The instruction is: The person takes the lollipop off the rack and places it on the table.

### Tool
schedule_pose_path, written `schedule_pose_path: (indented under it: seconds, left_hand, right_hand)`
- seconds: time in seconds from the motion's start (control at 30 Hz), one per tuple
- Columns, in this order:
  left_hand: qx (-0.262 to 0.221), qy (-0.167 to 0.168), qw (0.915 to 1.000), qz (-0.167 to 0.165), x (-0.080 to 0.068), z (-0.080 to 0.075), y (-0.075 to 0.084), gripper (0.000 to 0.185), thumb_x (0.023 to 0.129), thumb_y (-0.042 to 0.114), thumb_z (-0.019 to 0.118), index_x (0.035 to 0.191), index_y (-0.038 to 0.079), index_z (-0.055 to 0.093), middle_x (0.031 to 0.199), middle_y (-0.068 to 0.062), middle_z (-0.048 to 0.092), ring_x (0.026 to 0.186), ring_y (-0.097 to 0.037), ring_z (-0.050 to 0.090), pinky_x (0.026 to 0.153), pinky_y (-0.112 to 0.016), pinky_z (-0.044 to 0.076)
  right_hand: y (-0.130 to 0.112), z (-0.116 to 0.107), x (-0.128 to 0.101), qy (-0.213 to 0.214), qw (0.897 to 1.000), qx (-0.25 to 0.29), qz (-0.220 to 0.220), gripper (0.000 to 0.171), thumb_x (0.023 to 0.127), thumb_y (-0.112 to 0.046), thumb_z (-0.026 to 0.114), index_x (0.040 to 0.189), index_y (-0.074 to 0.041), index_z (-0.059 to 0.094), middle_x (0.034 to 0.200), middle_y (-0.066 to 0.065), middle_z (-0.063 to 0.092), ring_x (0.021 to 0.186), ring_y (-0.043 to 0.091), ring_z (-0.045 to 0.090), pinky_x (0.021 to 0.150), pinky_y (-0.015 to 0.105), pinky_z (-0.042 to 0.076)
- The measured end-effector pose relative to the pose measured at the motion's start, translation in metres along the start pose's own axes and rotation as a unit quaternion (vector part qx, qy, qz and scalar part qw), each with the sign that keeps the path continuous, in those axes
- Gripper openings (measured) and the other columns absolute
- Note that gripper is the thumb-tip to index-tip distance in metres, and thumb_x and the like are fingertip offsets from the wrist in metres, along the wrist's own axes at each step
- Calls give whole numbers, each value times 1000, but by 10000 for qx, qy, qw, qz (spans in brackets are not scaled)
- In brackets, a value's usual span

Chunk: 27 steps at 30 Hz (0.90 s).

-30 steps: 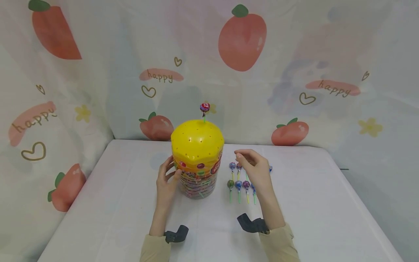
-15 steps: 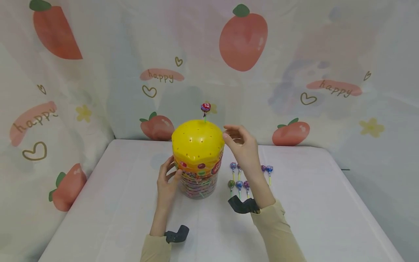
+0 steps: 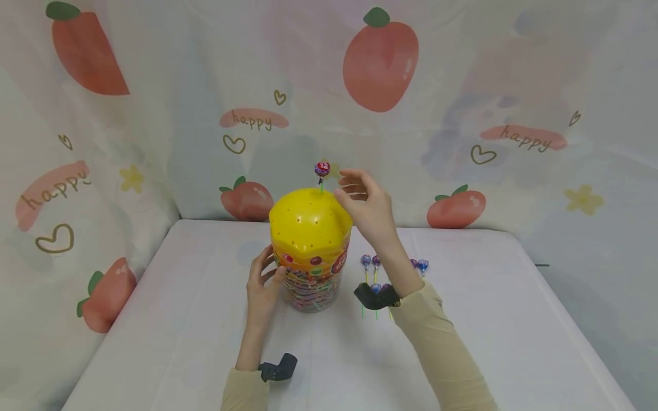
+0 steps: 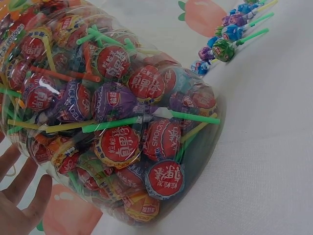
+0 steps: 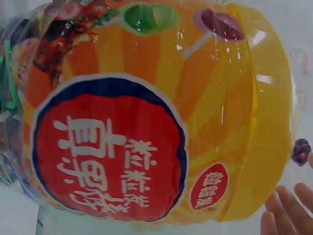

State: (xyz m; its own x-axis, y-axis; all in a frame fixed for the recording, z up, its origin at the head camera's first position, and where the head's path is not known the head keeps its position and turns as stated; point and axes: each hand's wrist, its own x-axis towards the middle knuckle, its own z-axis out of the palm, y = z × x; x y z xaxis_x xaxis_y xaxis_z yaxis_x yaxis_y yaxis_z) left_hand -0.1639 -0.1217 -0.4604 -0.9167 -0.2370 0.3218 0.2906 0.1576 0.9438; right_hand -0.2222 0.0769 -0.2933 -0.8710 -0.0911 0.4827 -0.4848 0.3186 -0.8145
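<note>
The left hand (image 3: 262, 285) steadied the jar (image 3: 311, 251), fingers loosely spread; the right hand (image 3: 367, 208) hovered empty, fingers relaxed, beside 1 lollipop (image 3: 321, 169), needing a pinch next.

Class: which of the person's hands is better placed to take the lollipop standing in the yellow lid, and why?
The right hand: it is raised beside the lollipop atop the yellow lid, fingers open. The left hand rests low against the lollipop tub.

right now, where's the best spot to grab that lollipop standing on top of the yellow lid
Probably pinch the thin green stick just under the lollipop head, coming from the right, where the right hand hovers. It stands upright in a hole in the yellow lid, so lift straight up.
</note>
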Motion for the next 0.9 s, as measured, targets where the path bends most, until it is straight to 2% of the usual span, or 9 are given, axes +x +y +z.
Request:
schedule_pose_path:
  seconds: [0.13, 0.23, 0.5, 0.9]
  left_hand:
    - [72, -38, 10000, 37, -4, -1, 18, 53, 92, 3, 58, 143, 3, 41, 143, -17, 45, 131, -33, 45, 105, -55, 42]
    - [100, -47, 9999, 91, -6, -1, 25, 53, 92, 3, 58, 142, 2, 41, 142, -18, 46, 130, -33, 45, 105, -54, 43]
    - [-1, -36, 9999, 151, -6, -1, 23, 53, 92, 3, 58, 142, 2, 42, 142, -19, 46, 130, -36, 45, 104, -61, 40]
    - [-46, -82, 9999, 143, -6, -2, 28, 53, 91, 1, 56, 142, 2, 41, 141, -20, 46, 130, -36, 45, 105, -62, 39]
  right_hand:
    - [-3, 4, 9, -74, 9998, 68, -197, 40, 90, -13, 67, 127, -6, 56, 117, 15, 63, 107, 28, 59, 97, 43, 49]
    - [-3, 8, 14, -103, 9994, 75, -314, 41, 89, -13, 67, 128, -5, 55, 118, 15, 62, 107, 28, 59, 97, 43, 49]
    - [-5, 14, 23, -134, 9985, 9, -524, 41, 90, -15, 67, 128, -5, 55, 115, 14, 64, 104, 26, 61, 96, 41, 51]
    - [-8, 18, 27, -195, 9986, 28, -486, 32, 92, -13, 64, 122, -5, 59, 111, 14, 66, 99, 24, 62, 91, 33, 52]
